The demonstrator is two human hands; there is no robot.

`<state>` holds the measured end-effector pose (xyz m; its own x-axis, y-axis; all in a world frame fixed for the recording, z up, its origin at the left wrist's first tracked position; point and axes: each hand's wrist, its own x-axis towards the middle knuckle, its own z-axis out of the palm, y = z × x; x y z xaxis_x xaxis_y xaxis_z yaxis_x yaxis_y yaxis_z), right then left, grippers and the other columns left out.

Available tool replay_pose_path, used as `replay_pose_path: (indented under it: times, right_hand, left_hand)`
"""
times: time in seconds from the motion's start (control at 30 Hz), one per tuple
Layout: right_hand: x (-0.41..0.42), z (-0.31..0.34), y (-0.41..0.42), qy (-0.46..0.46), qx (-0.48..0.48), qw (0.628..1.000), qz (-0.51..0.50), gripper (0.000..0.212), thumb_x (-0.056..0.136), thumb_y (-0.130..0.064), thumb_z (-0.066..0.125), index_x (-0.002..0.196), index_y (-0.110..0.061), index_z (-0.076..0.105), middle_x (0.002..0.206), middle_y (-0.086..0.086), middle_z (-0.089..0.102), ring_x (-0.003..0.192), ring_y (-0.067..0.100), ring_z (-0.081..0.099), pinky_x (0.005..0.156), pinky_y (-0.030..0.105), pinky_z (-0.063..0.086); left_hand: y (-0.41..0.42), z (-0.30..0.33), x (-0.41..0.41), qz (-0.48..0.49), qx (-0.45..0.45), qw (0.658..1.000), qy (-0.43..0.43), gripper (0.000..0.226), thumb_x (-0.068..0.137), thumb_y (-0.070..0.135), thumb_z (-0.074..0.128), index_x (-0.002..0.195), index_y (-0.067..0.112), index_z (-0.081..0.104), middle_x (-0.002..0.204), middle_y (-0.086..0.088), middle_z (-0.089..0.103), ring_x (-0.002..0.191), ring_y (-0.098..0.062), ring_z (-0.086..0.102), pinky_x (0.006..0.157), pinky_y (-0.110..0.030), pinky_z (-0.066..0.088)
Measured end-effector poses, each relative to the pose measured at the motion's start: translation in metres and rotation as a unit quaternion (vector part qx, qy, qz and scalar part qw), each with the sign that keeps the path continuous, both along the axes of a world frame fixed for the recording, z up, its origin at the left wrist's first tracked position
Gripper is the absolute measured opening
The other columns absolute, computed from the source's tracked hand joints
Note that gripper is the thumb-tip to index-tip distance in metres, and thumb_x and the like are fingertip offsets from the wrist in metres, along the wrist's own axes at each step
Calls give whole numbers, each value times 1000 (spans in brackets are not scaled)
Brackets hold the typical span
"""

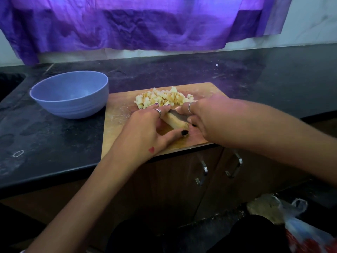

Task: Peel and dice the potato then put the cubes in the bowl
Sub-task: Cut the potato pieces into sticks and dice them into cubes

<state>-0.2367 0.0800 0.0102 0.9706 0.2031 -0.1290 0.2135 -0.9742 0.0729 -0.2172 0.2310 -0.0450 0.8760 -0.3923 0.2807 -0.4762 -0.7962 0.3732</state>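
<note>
**Dicing the last strip of potato beside a heap of finished cubes**

Nearest the camera, at the lower right, a crumpled plastic bag [291,216] lies on the floor in front of brown cabinet doors [209,172] with metal handles. Two bare forearms reach up from the bottom edge to a wooden cutting board [116,128] on a black countertop [45,143].

On the board, the left hand [145,128] — rings on the fingers, dark nail polish, a small red heart on its back — curls over a long peeled potato piece [176,122], thumb against its near side and fingertips at its far end. The right hand [202,117] is closed around a knife [179,114]; only a short stretch of grey blade shows between the hands, lying across the top of the strip. Just behind the fingers sits a heap of pale potato cubes [164,98].

An empty blue bowl [69,95] stands on the counter just left of the board. Purple cloth [145,24] hangs behind.

Dicing looks nearly done — no cubes are in the bowl yet. To cut well, the left fingertips should stay tucked back from the blade, the strip held steady, and slices kept even with the existing cubes.
</note>
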Motion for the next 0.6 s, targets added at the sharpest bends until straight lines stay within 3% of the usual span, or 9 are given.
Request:
replay_pose_path:
  times: [0.07, 0.1, 0.2, 0.27, 0.37, 0.47, 0.6]
  right_hand:
    - [-4, -4, -2, -1, 5, 1000, -2, 38, 98, -18, 47, 136, -23, 46, 81, 2, 43, 65, 18, 43, 59, 31, 42]
    - [-6, -4, -1, 21, -1, 1000, -20, 47, 99, -18, 48, 142, -29, 37, 76, 2, 35, 62, 17, 41, 55, 30, 40]
    - [-13, -4, -2, 26, 23, 998, -43, 61, 99, -17, 48, 146, -44, 20, 76, 0, 29, 59, 14, 35, 52, 25, 38]
    - [-18, -13, -5, 13, 31, 999, -38, 64, 100, -17, 45, 146, -47, 14, 75, -1, 29, 58, 12, 35, 49, 25, 37]
    - [-24, -27, -7, -5, 27, 999, -37, 66, 101, -20, 42, 145, -49, 4, 73, -2, 28, 58, 12, 32, 49, 25, 34]
    - [-27, -38, -8, -9, 39, 998, -38, 72, 101, -22, 43, 144, -48, -8, 72, -2, 27, 57, 10, 27, 48, 23, 29]
    - [-29, -47, -7, -5, 54, 997, -51, 71, 102, -24, 40, 143, -50, -11, 72, -3, 27, 58, 10, 26, 52, 28, 32]
  left_hand:
    - [3, 1, 3, -11, 21, 1000, -1, 84, 71, 69, 51, 142, 25, 45, 145, 0, 47, 135, -14, 40, 108, -28, 30]
    - [4, 2, 3, -16, 26, 1000, -3, 86, 69, 71, 49, 141, 25, 45, 145, 0, 47, 134, -14, 41, 107, -26, 30]
    - [6, 3, 5, -37, 31, 999, -15, 89, 65, 75, 42, 141, 27, 45, 143, 4, 49, 131, -12, 43, 100, -18, 26]
    - [7, 2, 8, -38, 57, 997, -23, 95, 64, 79, 34, 142, 27, 43, 144, 3, 48, 134, -12, 41, 106, -23, 26]
    - [9, -2, 13, -39, 98, 993, -53, 94, 72, 87, 33, 140, 24, 47, 143, 1, 50, 132, -15, 44, 109, -31, 29]
    - [9, -3, 12, -47, 91, 993, -62, 93, 70, 86, 34, 137, 23, 51, 139, 3, 54, 127, -16, 49, 104, -29, 31]
    - [5, 5, 10, -49, 113, 991, -54, 93, 66, 81, 30, 137, 23, 51, 139, 3, 54, 126, -15, 48, 103, -27, 30]
